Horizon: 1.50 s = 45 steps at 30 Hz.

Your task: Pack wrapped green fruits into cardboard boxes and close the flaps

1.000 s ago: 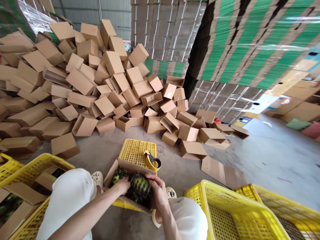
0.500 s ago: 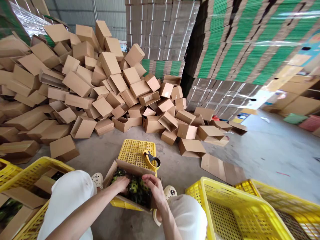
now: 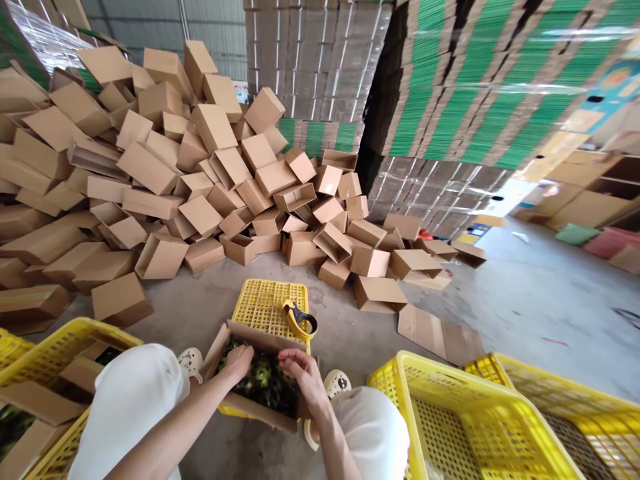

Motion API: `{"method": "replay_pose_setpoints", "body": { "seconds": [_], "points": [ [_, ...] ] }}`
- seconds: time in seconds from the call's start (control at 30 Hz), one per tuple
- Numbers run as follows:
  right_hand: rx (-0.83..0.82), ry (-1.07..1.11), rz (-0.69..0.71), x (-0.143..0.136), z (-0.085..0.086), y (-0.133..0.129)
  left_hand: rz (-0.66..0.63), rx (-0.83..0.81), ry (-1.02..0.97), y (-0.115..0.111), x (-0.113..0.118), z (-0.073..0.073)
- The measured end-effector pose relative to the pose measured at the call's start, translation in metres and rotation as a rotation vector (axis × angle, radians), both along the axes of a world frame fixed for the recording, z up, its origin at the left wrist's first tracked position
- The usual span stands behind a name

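Observation:
An open cardboard box (image 3: 267, 338) sits between my knees on a yellow plastic crate (image 3: 267, 303). Dark green, yellow-spotted contents (image 3: 263, 373) fill it; their exact kind is hard to make out. My left hand (image 3: 239, 363) reaches into the box's left side, fingers curled down and closed on the contents, with the fingertips hidden. Over the right side of the box is my right hand (image 3: 303, 375), its fingers loosely bent and thumb a little apart, holding nothing that I can see. A yellow-and-black tape dispenser (image 3: 300, 320) lies on the crate just beyond the box.
A large heap of cardboard boxes (image 3: 210, 180) covers the floor ahead. Yellow crates (image 3: 450, 413) stand at my right; another crate (image 3: 107, 327) at my left holds opened boxes (image 3: 47, 400). Tall stacks of flattened cartons (image 3: 450, 100) rise behind. A flat cardboard sheet (image 3: 440, 333) lies on the floor.
My left hand has lifted slightly and shifted left within the box. My right hand's fingers have drawn a little closer together. The view has turned slightly to the right.

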State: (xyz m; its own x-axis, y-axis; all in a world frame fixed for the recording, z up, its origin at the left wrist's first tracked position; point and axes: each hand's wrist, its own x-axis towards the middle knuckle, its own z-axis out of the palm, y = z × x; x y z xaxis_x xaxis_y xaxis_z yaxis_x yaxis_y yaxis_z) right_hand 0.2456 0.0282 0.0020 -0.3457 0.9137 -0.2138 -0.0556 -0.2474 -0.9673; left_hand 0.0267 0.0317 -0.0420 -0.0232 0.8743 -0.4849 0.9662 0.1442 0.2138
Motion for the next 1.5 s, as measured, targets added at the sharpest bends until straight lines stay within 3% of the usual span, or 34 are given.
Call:
{"method": "replay_pose_setpoints", "body": {
  "seconds": [0.33,0.63,0.87,1.0,1.1,1.2,1.33,1.5],
  "points": [
    [0.010,-0.017,0.008,0.001,-0.002,0.000,0.043,0.014,0.071,0.000,-0.002,-0.001],
    [0.007,-0.007,0.007,0.002,-0.003,-0.002,-0.010,0.059,0.102,0.002,0.004,-0.005],
    [0.020,-0.005,0.015,0.002,-0.001,0.000,-0.103,0.127,0.086,-0.010,-0.017,0.014],
    [0.037,-0.010,0.042,0.002,0.002,-0.001,-0.098,0.407,-0.087,-0.027,-0.037,0.031],
    [0.076,0.016,0.100,0.000,0.006,-0.004,-0.028,0.703,-0.324,-0.040,-0.041,0.049],
    [0.065,0.124,0.210,-0.002,0.011,-0.008,0.102,0.862,-0.510,-0.050,-0.027,0.067],
    [0.025,0.150,0.242,-0.005,0.016,-0.012,0.403,0.837,-0.696,-0.059,0.003,0.076],
    [0.047,0.071,0.112,-0.004,0.012,-0.008,0.710,0.596,-1.068,-0.063,0.025,0.063]
  ]
}}
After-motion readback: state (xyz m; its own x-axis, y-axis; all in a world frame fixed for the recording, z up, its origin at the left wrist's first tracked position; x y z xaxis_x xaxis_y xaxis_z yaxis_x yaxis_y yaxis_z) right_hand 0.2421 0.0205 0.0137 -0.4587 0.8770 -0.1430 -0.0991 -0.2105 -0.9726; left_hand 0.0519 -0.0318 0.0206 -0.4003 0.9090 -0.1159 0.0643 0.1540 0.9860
